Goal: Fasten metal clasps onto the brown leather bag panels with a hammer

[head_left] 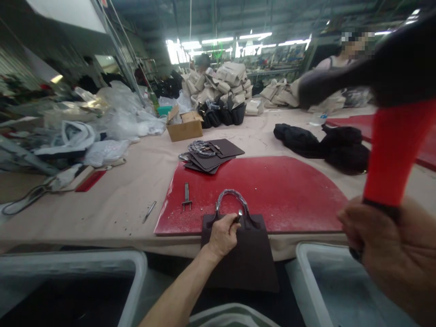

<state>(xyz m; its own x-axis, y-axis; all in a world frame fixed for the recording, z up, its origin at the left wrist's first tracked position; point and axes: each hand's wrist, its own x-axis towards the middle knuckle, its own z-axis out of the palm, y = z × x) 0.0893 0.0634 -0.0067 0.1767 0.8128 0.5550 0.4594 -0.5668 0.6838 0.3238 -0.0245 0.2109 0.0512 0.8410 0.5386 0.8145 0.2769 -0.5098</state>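
My right hand is closed round the handle of a hammer, raised close to the camera at the right; its handle is red and its head black. With my left hand I pinch a short metal punch, standing on a dark brown bag panel. The punch's lower end is hidden by my fingers. A handle wrapped in clear plastic arches from the panel's top. The panel's upper part rests on a red board, while the rest hangs over the table's front edge.
Left on the board lies a pronged metal tool; a thin metal tool is beside it on the cloth. Brown panels, a carton and black cloth lie farther back. White bins flank me below.
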